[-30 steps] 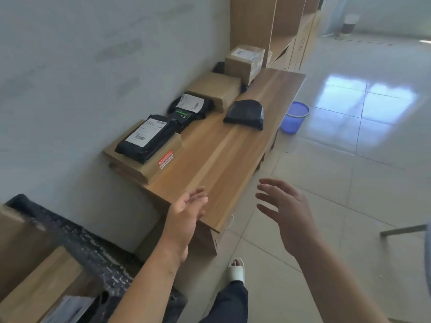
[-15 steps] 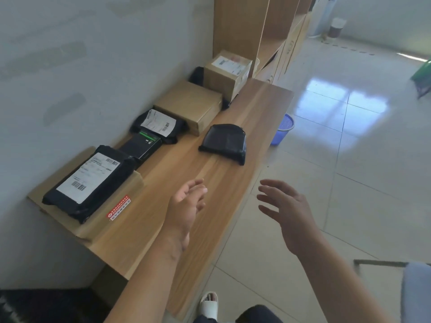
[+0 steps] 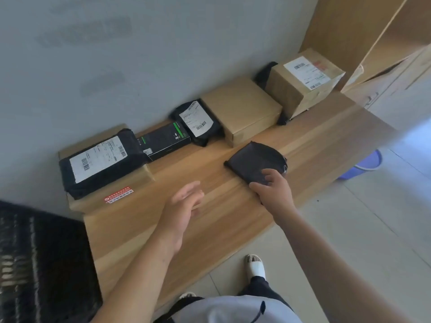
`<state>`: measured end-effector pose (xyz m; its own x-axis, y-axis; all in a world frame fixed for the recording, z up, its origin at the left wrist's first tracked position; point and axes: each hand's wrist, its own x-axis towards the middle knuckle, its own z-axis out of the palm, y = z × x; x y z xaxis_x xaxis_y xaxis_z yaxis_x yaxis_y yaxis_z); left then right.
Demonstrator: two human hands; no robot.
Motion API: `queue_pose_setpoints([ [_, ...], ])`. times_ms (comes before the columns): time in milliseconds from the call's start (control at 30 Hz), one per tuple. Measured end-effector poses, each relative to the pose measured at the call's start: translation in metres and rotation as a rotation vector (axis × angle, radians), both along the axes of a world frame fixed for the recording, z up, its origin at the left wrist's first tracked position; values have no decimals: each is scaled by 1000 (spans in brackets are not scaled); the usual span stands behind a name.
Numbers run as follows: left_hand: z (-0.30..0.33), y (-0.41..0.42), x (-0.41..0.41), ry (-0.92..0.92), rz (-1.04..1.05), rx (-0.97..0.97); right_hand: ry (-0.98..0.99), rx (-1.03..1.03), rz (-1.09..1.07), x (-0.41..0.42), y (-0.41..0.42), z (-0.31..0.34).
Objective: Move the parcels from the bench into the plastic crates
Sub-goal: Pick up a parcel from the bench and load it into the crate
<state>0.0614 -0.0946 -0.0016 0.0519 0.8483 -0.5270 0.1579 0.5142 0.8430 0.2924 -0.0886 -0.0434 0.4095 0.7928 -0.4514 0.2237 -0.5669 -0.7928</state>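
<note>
A wooden bench (image 3: 210, 231) runs along the wall and carries several parcels. A plain black soft parcel (image 3: 254, 159) lies near its front edge. My right hand (image 3: 272, 190) grips this parcel's near corner, fingers on top and thumb at the edge. My left hand (image 3: 184, 206) hovers open above the bare bench top, holding nothing. At the left a black mailer with a white label (image 3: 100, 159) rests on a flat cardboard box (image 3: 137, 180). The dark plastic crate (image 3: 35, 264) stands on the floor at the bench's left end.
Along the wall sit a black box with a green stripe (image 3: 165, 141), a small labelled black mailer (image 3: 198, 122), a plain cardboard box (image 3: 242, 108) and a taller labelled box (image 3: 303, 82). A blue bucket (image 3: 363, 164) stands beyond the bench; a wooden shelf unit (image 3: 349, 31) is at its far end.
I have moved closer and look down on the bench. My right hand went forward from mid-air onto the plain black parcel and took its corner. My left hand stayed open over the bench.
</note>
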Motion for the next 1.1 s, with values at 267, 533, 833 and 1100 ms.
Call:
queue_pose_setpoints([
  [267, 6, -3, 45, 71, 212, -41, -752, -286, 732, 61, 78, -71],
  [533, 10, -21, 39, 91, 347, -45, -730, -307, 762, 61, 92, -78],
  [833, 26, -23, 7, 43, 377, 41, -387, -220, 565, 17, 76, -16],
  [1100, 36, -12, -26, 18, 380, 109, 441, -18, 357, -36, 52, 56],
])
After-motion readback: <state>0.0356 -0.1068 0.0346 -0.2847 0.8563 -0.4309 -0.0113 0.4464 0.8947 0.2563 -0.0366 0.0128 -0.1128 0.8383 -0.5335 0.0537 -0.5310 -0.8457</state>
